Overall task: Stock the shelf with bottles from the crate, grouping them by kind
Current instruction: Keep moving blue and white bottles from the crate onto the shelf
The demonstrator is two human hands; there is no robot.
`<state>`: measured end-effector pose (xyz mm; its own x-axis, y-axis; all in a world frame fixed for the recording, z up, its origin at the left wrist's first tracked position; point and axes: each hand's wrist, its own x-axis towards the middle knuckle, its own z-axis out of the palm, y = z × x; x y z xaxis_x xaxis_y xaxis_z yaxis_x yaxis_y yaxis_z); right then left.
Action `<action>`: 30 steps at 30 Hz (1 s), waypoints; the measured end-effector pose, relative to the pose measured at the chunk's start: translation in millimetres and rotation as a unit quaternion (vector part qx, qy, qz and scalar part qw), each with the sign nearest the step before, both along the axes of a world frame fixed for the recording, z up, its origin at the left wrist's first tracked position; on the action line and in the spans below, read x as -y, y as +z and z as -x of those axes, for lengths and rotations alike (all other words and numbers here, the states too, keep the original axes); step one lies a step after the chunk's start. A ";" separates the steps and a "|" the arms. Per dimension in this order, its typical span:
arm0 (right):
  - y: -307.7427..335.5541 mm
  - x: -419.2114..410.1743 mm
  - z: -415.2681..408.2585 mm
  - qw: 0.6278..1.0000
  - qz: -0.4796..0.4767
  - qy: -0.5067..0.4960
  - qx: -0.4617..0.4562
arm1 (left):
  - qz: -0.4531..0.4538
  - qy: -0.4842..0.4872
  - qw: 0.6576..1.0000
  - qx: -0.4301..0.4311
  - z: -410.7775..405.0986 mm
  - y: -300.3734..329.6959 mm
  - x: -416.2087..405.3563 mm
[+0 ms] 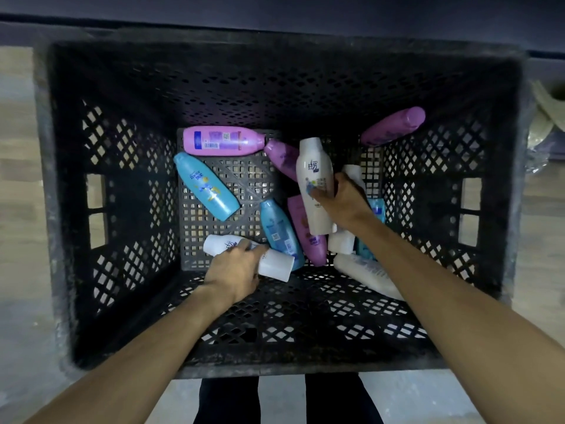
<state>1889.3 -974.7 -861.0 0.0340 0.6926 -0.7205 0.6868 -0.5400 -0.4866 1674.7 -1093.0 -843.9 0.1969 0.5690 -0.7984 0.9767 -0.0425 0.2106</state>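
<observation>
I look straight down into a deep black lattice crate (122, 185) with several bottles on its floor. My left hand (235, 272) is closed around a white bottle (276, 266) lying near the front of the floor. My right hand (342, 203) grips another white bottle (315, 182), raised a little above the pile. Purple bottles lie at the back (223, 140), at the centre (282, 157) and leaning on the right wall (394, 126). Blue bottles lie at the left (206, 186) and the middle (279, 232). Another white bottle (367, 272) rests at the front right.
The crate stands on a pale wood-look floor (18, 179) against a dark base along the top. My legs (284, 399) show below the crate's near rim. A pale bag-like object (547, 117) lies outside the crate at the right. No shelf is in view.
</observation>
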 end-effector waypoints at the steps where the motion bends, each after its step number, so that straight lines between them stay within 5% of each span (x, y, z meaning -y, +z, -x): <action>1: 0.8 0.7 -0.4 1.000 -0.009 0.008 0.018 | 0.026 0.044 0.999 -0.001 -0.5 -0.6 -0.8; 7: 11.8 12.9 12.8 0.983 -0.041 0.110 0.138 | 0.125 0.259 0.957 -0.042 -23.2 -10.3 -7.3; 10: 15.3 17.4 21.8 0.976 -0.050 0.118 0.176 | 0.085 0.491 0.863 -0.079 -39.4 -4.7 -11.1; 13: 16.2 18.1 26.6 0.970 -0.054 0.133 0.198 | 0.105 0.620 0.766 -0.136 -42.1 -17.0 -17.1; 19: 9.5 17.9 38.1 0.945 -0.058 0.184 0.264 | 0.216 0.577 0.776 -0.132 -26.6 -94.9 -20.4; 26: 5.8 16.7 48.7 0.936 -0.055 0.208 0.277 | 0.215 0.693 0.680 -0.105 -11.5 -143.0 -4.0; 28: 10.5 15.5 46.2 0.947 -0.045 0.197 0.250 | 0.183 0.735 0.644 -0.109 -20.2 -91.8 -14.4; 30: 14.8 15.1 44.0 0.956 -0.038 0.183 0.227 | 0.100 0.717 0.684 -0.095 -29.8 -29.9 -24.9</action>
<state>1845.3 -989.7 -846.2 0.0765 0.7676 -0.6364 0.9724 -0.1985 -0.1226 1704.6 -1068.2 -873.8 -0.5657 -0.0553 -0.8227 -0.0046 0.9979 -0.0640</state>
